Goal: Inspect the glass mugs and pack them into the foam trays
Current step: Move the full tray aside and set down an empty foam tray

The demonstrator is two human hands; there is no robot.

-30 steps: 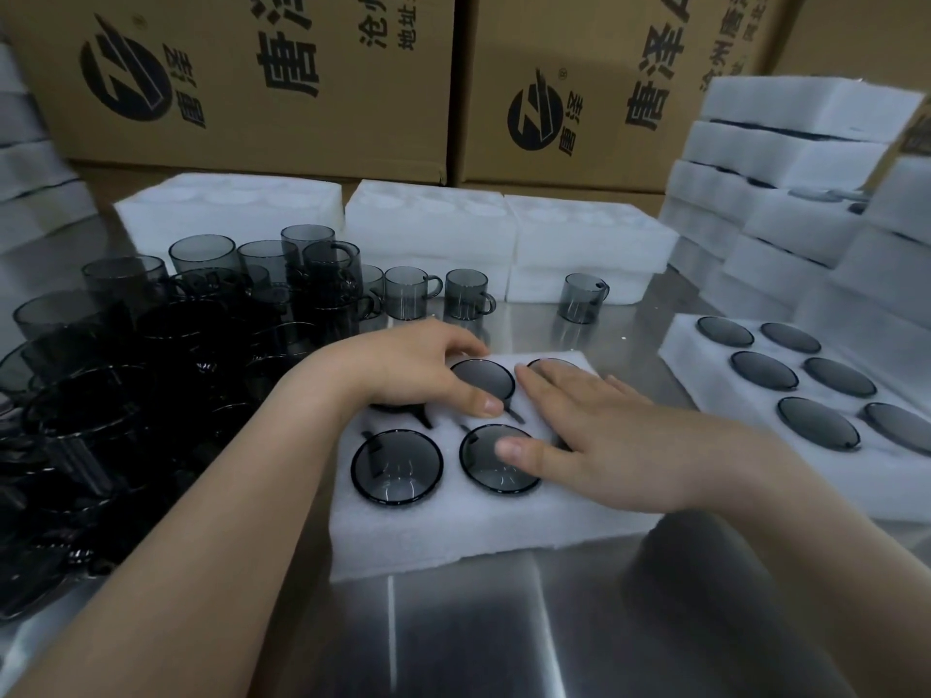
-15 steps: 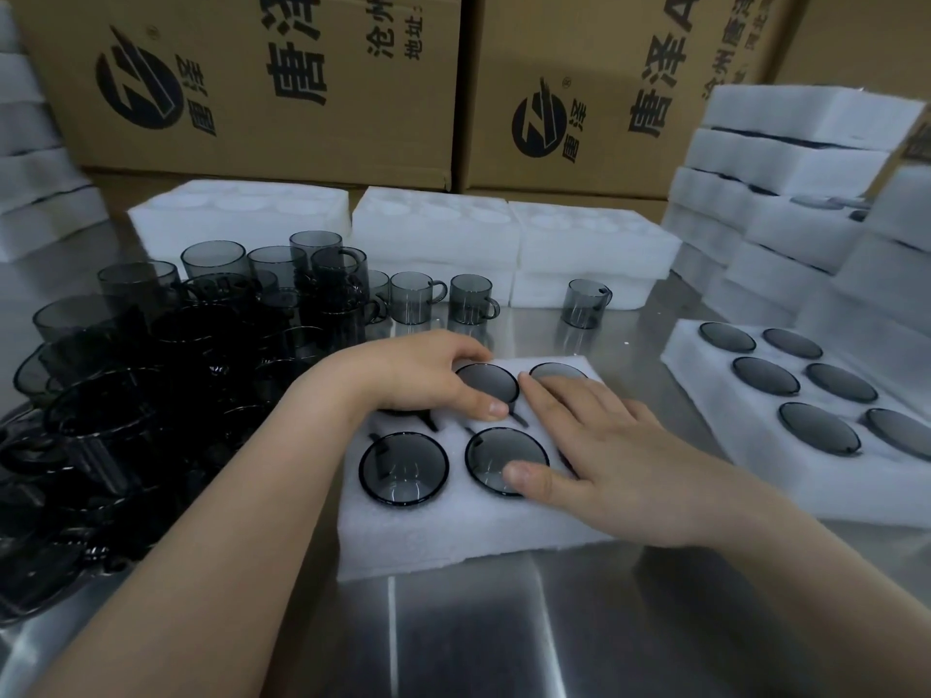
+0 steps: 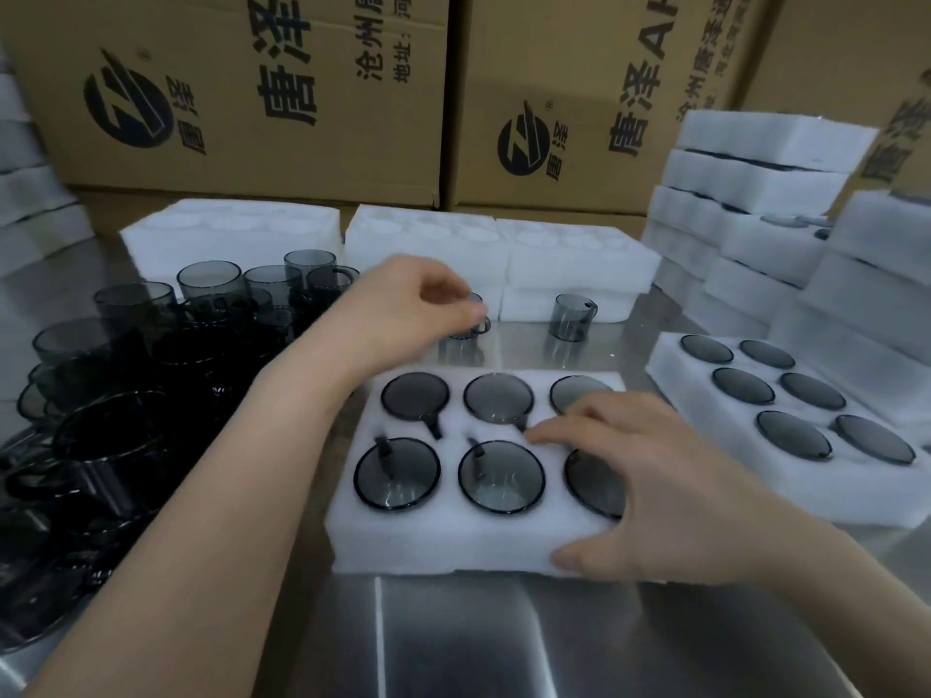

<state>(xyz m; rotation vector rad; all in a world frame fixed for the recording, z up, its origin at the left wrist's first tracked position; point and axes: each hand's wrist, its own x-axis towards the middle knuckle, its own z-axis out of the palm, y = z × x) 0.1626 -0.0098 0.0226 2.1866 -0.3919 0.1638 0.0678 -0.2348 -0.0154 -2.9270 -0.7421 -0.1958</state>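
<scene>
Two hands, well apart. L hand [image 3: 413,304] is out at the far side, fingers curled down over the top of a small smoked-grey glass mug [image 3: 471,329] that stands upright on the shiny steel table [image 3: 504,637]. Its handle points right. There's motion blur, but fingertips look pinched on the rim.

R hand [image 3: 655,486] lies flat on the right part of the white six-well foam tray [image 3: 403,541]. Its fingers [image 3: 549,435] are fairly straight and spread, w/ the index tip on the foam between the two rows. The thumb [image 3: 569,556] presses the tray's near wall. It isn't wrapped round anything.

Tray sits at centre, near me, long axis left-right. All six wells are filled w/ smoked-grey round mugs [image 3: 499,476], axes vertical, round faces up. I can't tell if that's mouth or base. Far-row handles point near-right in their slots, near-row handles point far-left. R hand covers part of the two right-most.

Just right of it is a 2nd filled white foam tray [image 3: 670,367], angled. One lone grey mug [image 3: 572,317] stands upright beyond the tray, handle right. A dense crowd of loose dark glass mugs [image 3: 211,284] sits at left. White foam trays w/ round wells [image 3: 226,234] line the far edge, stacked foam blocks [image 3: 755,168] are at far right, and brown printed cardboard cartons [image 3: 252,93] stand behind.
</scene>
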